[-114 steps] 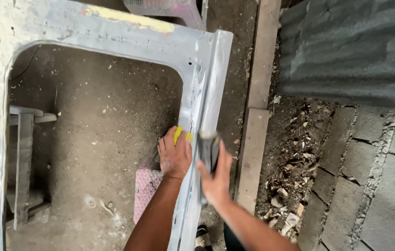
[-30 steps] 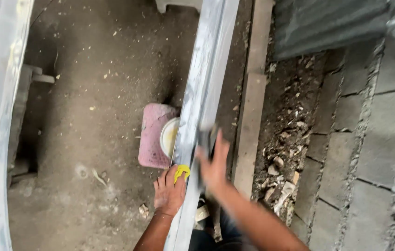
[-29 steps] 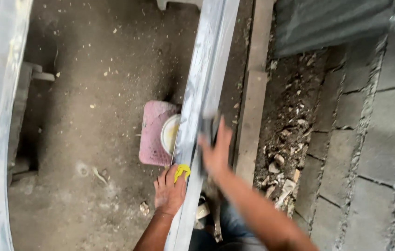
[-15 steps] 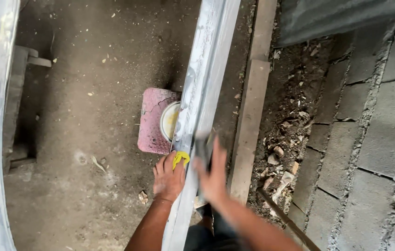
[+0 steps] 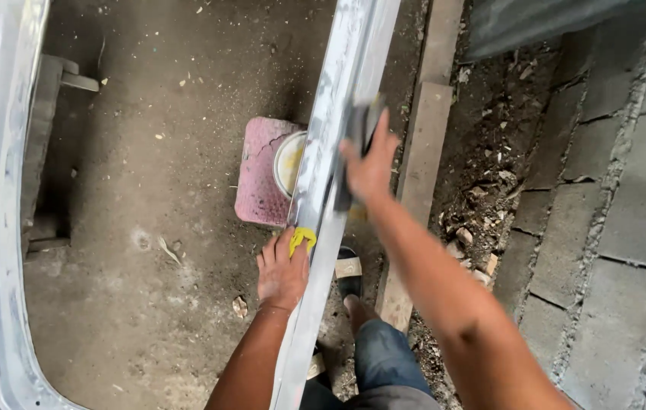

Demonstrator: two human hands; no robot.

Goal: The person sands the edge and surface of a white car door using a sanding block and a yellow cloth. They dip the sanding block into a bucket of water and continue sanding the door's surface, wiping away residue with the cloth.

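The person stands over a long grey metal frame rail (image 5: pixel 338 152) that runs from the top of the view down past the knees. The right hand (image 5: pixel 368 163) presses a dark sanding block (image 5: pixel 358 129) flat against the rail's outer face, fingers (image 5: pixel 380 129) spread over the block and clamping it to the metal. The left hand (image 5: pixel 283 269) braces the rail from the other side, fingers curled against its edge with a yellow scrap (image 5: pixel 301 239) pinched under them; I cannot tell what the scrap is.

On the dirt floor (image 5: pixel 148 228) just behind the rail sits a pink slab (image 5: pixel 258 178) with a pale bowl (image 5: pixel 290 159) on it, partly hidden by the rail. A sandalled foot (image 5: pixel 349 273) is planted close beside the rail, near a wooden plank (image 5: pixel 421 152) that lies along a block wall (image 5: pixel 611 190).

To my eye the risks are these: the rail's edge looks thin, and a bare palm sliding along it could get cut if the block slips off. A hard push could also swing the rail into the bowl. The rubble by the plank makes poor footing.
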